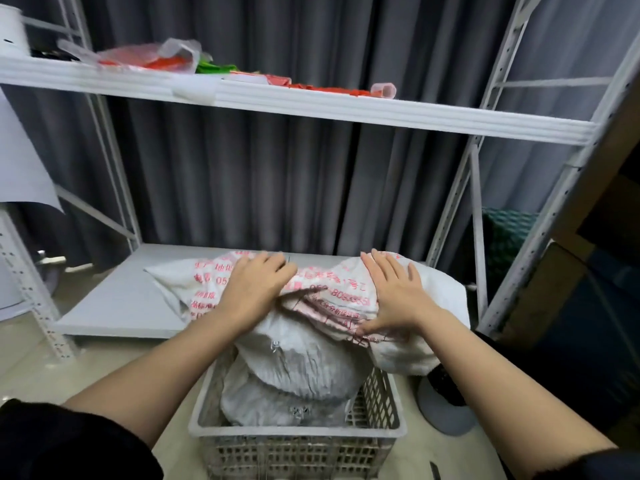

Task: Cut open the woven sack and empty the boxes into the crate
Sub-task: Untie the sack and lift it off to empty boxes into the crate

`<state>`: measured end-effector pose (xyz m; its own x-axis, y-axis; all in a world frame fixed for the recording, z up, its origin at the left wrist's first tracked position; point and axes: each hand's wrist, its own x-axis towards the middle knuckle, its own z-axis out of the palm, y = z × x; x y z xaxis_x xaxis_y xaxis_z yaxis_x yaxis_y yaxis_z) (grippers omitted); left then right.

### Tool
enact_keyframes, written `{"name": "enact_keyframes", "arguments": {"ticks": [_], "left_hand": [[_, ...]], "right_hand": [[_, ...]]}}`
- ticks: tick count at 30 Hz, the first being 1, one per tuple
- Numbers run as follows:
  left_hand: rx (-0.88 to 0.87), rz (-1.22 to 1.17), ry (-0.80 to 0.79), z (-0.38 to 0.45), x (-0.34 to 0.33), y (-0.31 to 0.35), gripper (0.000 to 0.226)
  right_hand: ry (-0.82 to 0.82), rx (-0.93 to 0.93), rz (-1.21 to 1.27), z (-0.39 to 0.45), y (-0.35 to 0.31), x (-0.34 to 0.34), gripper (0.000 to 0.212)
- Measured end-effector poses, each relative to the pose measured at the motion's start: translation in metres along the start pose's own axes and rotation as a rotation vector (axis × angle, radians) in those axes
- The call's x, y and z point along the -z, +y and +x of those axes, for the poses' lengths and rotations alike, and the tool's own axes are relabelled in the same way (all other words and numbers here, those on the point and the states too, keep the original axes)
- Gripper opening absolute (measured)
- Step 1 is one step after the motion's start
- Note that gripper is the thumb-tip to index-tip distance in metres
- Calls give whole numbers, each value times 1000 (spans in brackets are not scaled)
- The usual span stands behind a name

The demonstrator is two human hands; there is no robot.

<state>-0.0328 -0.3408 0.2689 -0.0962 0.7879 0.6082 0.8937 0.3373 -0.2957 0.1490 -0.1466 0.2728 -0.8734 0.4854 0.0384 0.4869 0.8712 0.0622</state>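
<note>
A white woven sack (298,362) with red print lies bulging across a grey lattice crate (298,445) on the floor, its far end resting on the low shelf board. My left hand (252,289) grips a fold of the sack's printed upper part, fingers curled into the fabric. My right hand (394,292) lies flat on the sack to the right, fingers spread, thumb at a wrinkled edge. No boxes show; the sack hides whatever is in it and most of the crate's inside.
A white metal rack stands ahead: a low shelf board (114,299) and an upper shelf (311,105) with plastic bags and red and green packets. Grey curtain behind. A grey round base (446,410) sits right of the crate. Dark boxes stand at right.
</note>
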Motion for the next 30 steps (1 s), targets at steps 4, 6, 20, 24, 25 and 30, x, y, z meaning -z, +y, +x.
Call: {"name": "enact_keyframes", "arguments": {"ticks": [4, 6, 20, 24, 25, 30], "left_hand": [[70, -20, 91, 21, 33, -2, 24], [105, 8, 91, 26, 46, -3, 21], [289, 11, 119, 71, 141, -40, 28], [181, 78, -90, 58, 134, -34, 27], [169, 78, -175, 53, 130, -34, 25], [187, 64, -146, 52, 130, -32, 23]], "right_hand": [[188, -24, 119, -8, -19, -12, 69], [327, -9, 114, -17, -29, 4, 46], [713, -7, -52, -26, -21, 144, 27], [485, 153, -182, -21, -22, 127, 36], [484, 172, -222, -20, -18, 125, 34], [555, 128, -283, -24, -10, 122, 51]]}}
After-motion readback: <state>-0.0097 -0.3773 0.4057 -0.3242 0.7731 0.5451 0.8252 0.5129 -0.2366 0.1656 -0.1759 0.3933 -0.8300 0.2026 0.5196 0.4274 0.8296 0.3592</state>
